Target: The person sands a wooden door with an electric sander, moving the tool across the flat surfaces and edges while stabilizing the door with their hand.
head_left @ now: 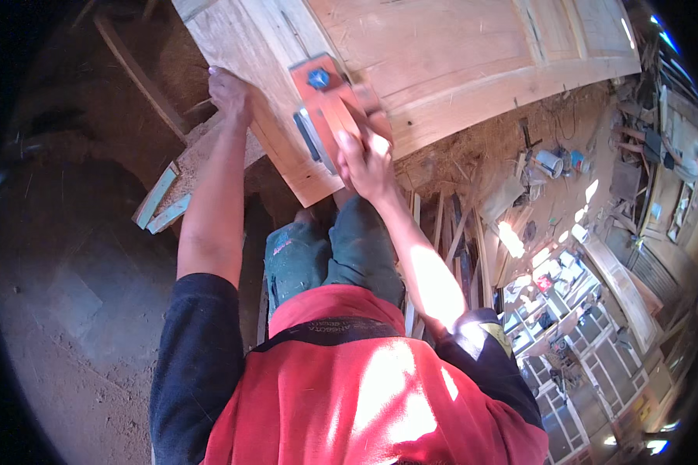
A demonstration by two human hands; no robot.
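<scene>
Stretching across far middle and right, wooden door [442, 74]. Orange planer [335, 107] on door's left part; person's right hand [368, 165] wrapping fingers round it. Left hand [231, 94] at door's left edge, finger spread unclear. Blue knob [318, 77] on planer's far end.

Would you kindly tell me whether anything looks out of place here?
Mainly the wood strips right of the legs: they lie jumbled at differing angles, which looks untidy. The panel under the planer shows no clear damage.
</scene>
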